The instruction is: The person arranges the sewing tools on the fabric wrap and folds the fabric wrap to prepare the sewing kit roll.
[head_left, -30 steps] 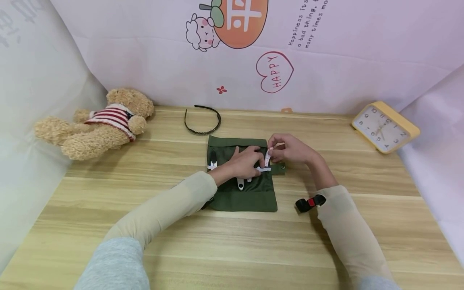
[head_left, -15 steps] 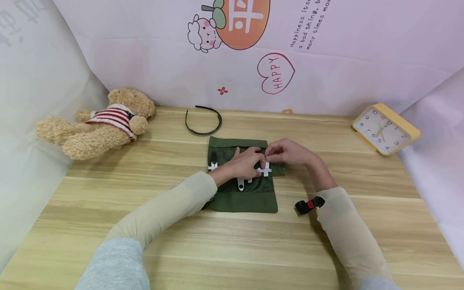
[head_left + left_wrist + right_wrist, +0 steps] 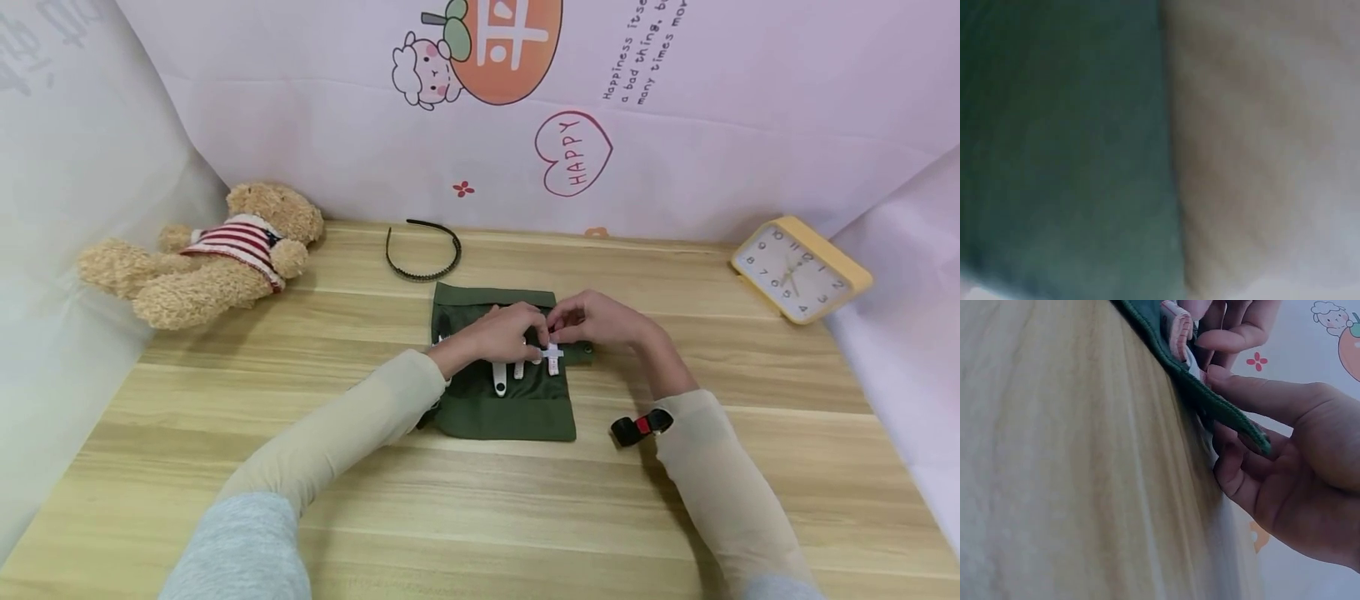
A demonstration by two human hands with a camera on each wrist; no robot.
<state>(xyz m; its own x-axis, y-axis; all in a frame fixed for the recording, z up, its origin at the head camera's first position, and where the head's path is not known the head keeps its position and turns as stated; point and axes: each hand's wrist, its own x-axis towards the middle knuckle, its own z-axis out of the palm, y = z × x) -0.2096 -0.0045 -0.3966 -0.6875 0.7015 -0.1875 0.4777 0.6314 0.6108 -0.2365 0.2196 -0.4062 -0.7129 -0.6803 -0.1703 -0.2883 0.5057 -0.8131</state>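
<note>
An opened green cloth sewing-kit case [image 3: 517, 419] lies on the table, its side tab [image 3: 579, 352] pointing right. My left hand [image 3: 501, 335] rests over it, thumb and index finger pinching a white elastic strap [image 3: 552, 353]. A folded measuring tape [image 3: 553, 367], white with red marks, sits under that strap. At its upper end my right hand [image 3: 600, 318] pinches the tape, partly hidden by fingers. The right wrist view shows the tape's folded end [image 3: 1179, 334] standing out beside the case's edge. White-handled tools [image 3: 500, 379] lie partly under my left hand. The left wrist view has only blurred green cloth [image 3: 1066, 150] and sleeve.
A black headband [image 3: 423, 276] lies behind the case. A teddy bear [image 3: 225, 258] in a striped shirt lies back left; a yellow clock [image 3: 798, 271] stands back right. A black strap with a red buckle [image 3: 642, 425] is at my right cuff. A printed cloth hangs behind.
The measuring tape has moved down through the elastic strap, its lower end now showing below it. My right hand moved slightly down and left with it. My left hand stays almost in place.
</note>
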